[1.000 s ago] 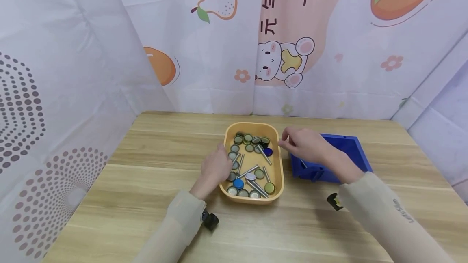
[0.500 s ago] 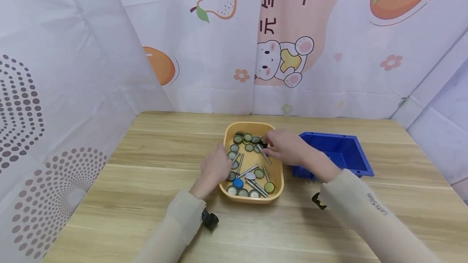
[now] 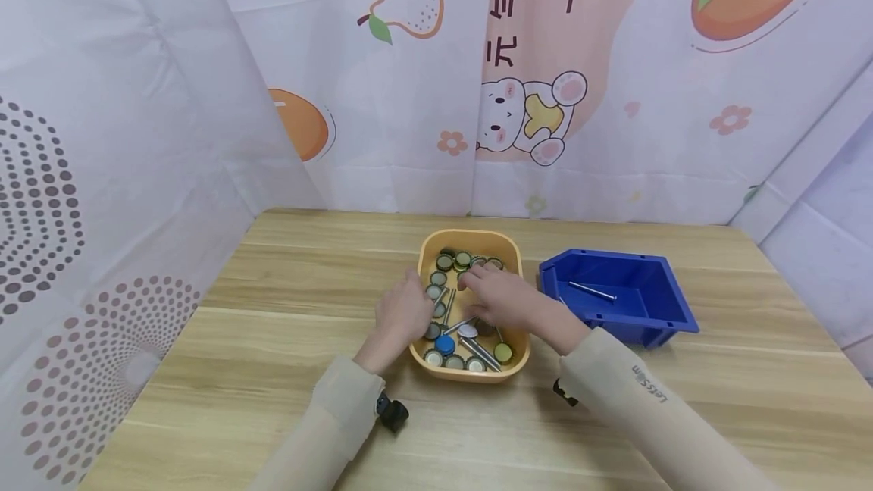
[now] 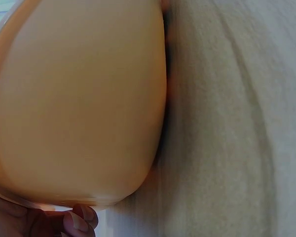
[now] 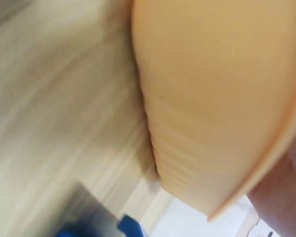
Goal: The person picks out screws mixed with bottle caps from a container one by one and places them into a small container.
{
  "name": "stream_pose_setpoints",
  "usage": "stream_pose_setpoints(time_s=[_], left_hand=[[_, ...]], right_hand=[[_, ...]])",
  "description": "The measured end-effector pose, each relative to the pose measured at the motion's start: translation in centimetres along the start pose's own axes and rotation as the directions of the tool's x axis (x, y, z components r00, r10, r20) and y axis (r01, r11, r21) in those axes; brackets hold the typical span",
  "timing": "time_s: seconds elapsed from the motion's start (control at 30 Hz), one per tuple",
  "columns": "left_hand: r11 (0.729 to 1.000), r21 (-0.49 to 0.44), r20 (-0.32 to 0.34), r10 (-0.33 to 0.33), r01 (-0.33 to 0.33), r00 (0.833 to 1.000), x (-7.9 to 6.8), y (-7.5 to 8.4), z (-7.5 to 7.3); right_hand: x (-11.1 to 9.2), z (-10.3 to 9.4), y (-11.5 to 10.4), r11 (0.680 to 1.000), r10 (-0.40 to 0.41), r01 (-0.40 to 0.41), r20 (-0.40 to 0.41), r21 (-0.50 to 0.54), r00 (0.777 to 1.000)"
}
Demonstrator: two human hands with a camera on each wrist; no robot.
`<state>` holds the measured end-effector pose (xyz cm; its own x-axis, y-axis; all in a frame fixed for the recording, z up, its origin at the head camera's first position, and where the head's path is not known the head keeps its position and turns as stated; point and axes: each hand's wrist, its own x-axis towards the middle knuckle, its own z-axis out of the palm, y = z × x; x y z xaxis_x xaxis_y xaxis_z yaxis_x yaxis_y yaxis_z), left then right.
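A yellow-orange plastic box (image 3: 470,376) holds several bottle caps and long metal bolts (image 3: 481,354). On its left side my left hand (image 3: 404,311) grips the wall; in the left wrist view the fingertips (image 4: 81,220) show at the box's lower edge. My right hand (image 3: 503,298) reaches over the right wall with its fingers loosely bent down among the contents, near the caps at the back. Nothing shows between those fingers. It covers part of the contents. A blue cap (image 3: 445,345) and a yellow-green cap (image 3: 502,353) lie towards the front.
Right of the box stands a blue plastic bin (image 3: 664,320) with a bolt (image 3: 592,292) inside; the right forearm passes in front of its near left corner. A printed curtain (image 3: 382,112) hangs behind the wooden table (image 3: 293,286).
My right hand has moved left from beside the blue bin, over the box's wall and in above the caps, uncovering the bolt in the bin. The left hand keeps its place on the box.
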<state>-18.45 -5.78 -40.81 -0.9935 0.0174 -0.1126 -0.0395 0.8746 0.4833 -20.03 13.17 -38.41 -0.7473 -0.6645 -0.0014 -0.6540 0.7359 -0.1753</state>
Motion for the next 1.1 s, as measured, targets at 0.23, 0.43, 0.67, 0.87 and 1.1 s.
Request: stream_pose_setpoints(time_s=[0.23,0.43,0.67,0.87,1.1], left_hand=[[1.000,0.016,-0.004,0.008,-0.008,1.000,0.0,-0.1,-0.1],[1.000,0.022,-0.004,0.009,-0.009,1.000,0.0,0.1,-0.1],[1.000,0.017,0.002,-0.009,0.009,1.000,0.0,0.1,0.0],[1.000,0.021,0.010,-0.011,0.011,1.000,0.1,0.0,0.0],[1.000,-0.009,0.023,-0.009,0.010,1.000,-0.2,0.3,-0.2]], right_hand=[[0.6,1.2,-0.8,0.999,-0.037,0.037,0.017,0.017,0.999],[0.9,2.0,-1.5,0.999,-0.049,0.049,0.003,0.012,0.999],[0.9,2.4,-1.6,1.000,0.014,-0.014,0.024,-0.011,1.000],[1.0,2.3,-1.6,0.994,0.108,-0.110,0.079,0.022,0.991],[1.0,2.0,-1.4,0.973,0.219,-0.227,0.148,0.037,0.964]])
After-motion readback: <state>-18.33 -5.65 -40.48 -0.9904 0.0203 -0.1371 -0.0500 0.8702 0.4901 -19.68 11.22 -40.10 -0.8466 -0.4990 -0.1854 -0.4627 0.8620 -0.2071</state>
